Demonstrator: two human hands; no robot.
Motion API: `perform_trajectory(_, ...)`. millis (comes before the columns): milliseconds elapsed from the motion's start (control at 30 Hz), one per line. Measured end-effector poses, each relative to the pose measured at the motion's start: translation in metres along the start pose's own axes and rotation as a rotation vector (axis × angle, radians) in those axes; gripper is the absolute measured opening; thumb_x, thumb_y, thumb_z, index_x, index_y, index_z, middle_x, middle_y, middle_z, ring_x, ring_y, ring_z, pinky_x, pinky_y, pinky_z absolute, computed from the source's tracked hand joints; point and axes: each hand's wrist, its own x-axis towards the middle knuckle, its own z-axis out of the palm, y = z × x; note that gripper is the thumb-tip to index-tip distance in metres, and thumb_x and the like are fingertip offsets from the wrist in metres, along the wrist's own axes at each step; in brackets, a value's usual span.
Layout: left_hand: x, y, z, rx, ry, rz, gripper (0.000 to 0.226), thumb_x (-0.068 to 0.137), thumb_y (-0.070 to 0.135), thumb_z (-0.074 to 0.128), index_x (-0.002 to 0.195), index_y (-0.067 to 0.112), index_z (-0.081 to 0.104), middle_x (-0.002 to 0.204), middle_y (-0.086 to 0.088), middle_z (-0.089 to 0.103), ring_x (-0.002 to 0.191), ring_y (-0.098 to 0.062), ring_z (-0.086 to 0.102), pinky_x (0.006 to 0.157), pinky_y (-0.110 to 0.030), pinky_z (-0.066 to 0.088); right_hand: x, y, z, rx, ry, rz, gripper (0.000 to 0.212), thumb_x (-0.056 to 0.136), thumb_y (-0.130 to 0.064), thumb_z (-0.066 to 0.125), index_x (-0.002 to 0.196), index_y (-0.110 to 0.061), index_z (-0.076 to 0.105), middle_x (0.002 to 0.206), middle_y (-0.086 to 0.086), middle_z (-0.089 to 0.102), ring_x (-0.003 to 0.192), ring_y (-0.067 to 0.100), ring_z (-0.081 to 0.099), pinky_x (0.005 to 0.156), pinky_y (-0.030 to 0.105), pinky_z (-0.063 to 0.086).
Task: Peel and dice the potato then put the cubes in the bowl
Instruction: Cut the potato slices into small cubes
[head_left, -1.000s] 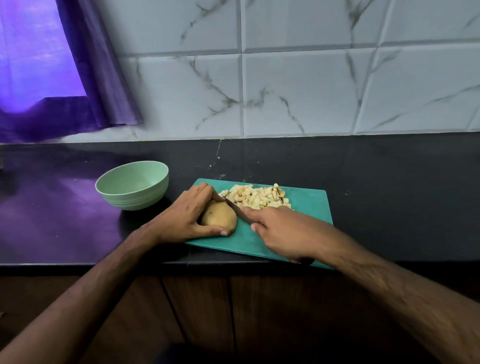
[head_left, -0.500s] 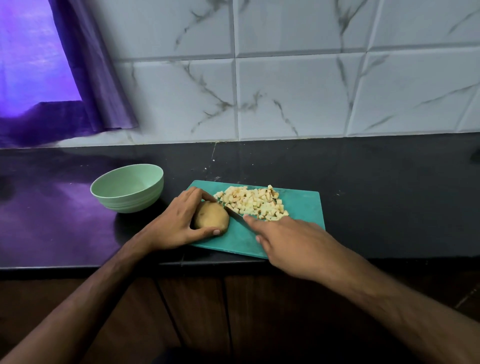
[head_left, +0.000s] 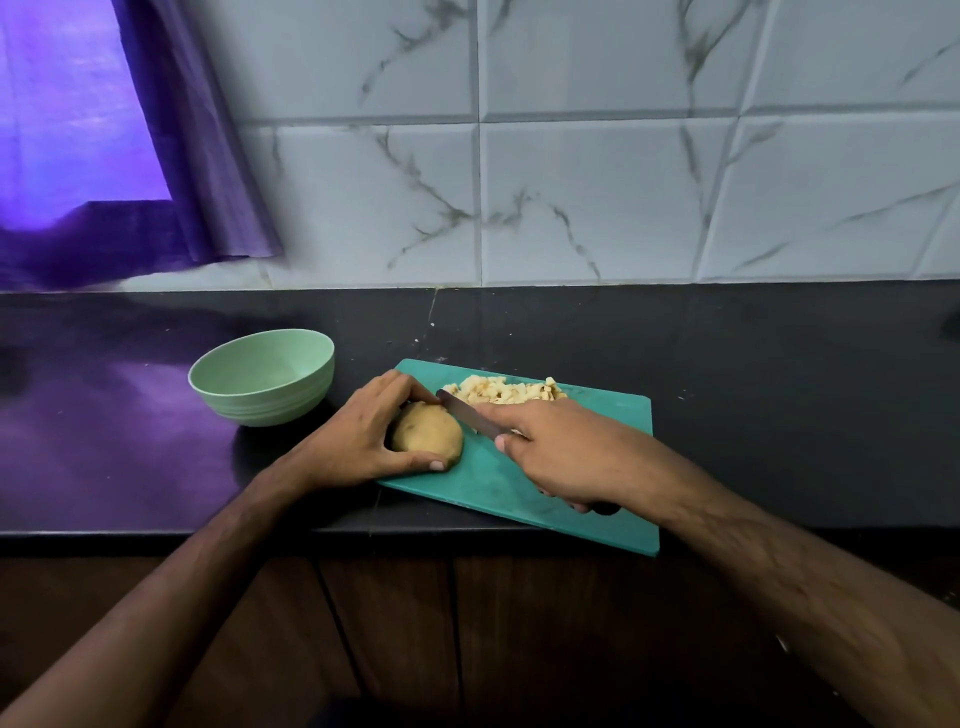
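A brown, unpeeled potato (head_left: 428, 434) lies at the left end of the teal cutting board (head_left: 597, 421). My left hand (head_left: 358, 436) grips the potato from the left, thumb at its near side and fingers over its far side. My right hand (head_left: 558, 457) holds a knife (head_left: 467, 415) by the handle, index finger along the blade's back. The blade slants up-left, its tip beside the potato's far right side. A pile of pale potato cubes (head_left: 506, 391) sits at the board's far edge, partly hidden by my right hand. The pale green bowl (head_left: 262, 382) stands left of the board with nothing in it.
The board's near right corner overhangs the front edge of the black counter (head_left: 779, 389). A marble-tiled wall (head_left: 571, 182) rises behind. A purple curtain (head_left: 171, 171) hangs at the far left. Dark wooden cabinet doors (head_left: 395, 639) run below the counter.
The camera has shifted slightly. My right hand with the knife has edged forward over the cubes; the left hand keeps its grip on the potato.
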Motion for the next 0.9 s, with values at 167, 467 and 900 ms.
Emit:
perform_trajectory(167, -0.001, 0.0, 0.001, -0.008, 0.012, -0.01, 0.066, 0.071, 0.082, 0.069, 0.118, 0.038, 0.05, 0.117, 0.025, 0.049, 0.113, -0.006, 0.053, 0.097, -0.032, 0.047, 0.01, -0.004, -0.003, -0.058, -0.047, -0.005, 0.047, 0.11, -0.029, 0.034, 0.156, -0.04, 0.032, 0.073, -0.01, 0.044, 0.04, 0.01, 0.055, 0.045, 0.028, 0.051)
perform_trajectory(467, -0.003, 0.002, 0.005, -0.061, 0.018, -0.012, 0.069, 0.073, 0.074, 0.071, 0.121, 0.028, 0.054, 0.118, 0.032, 0.045, 0.116, 0.004, 0.049, 0.097, -0.008, 0.034, 0.048, -0.008, 0.001, 0.027, -0.151, 0.012, 0.043, 0.11, -0.024, 0.033, 0.152, -0.028, 0.038, 0.076, 0.01, 0.057, 0.044, 0.018, 0.054, 0.048, 0.031, 0.051)
perform_trajectory(900, -0.005, 0.008, 0.003, 0.003, 0.027, -0.077, 0.07, 0.068, 0.085, 0.067, 0.117, 0.038, 0.05, 0.115, 0.033, 0.046, 0.112, 0.006, 0.05, 0.096, -0.028, 0.046, 0.014, -0.003, 0.026, -0.084, -0.058, -0.021, 0.053, 0.111, -0.031, 0.033, 0.161, -0.037, 0.017, 0.078, -0.005, 0.048, 0.065, 0.009, 0.055, 0.065, 0.031, 0.049)
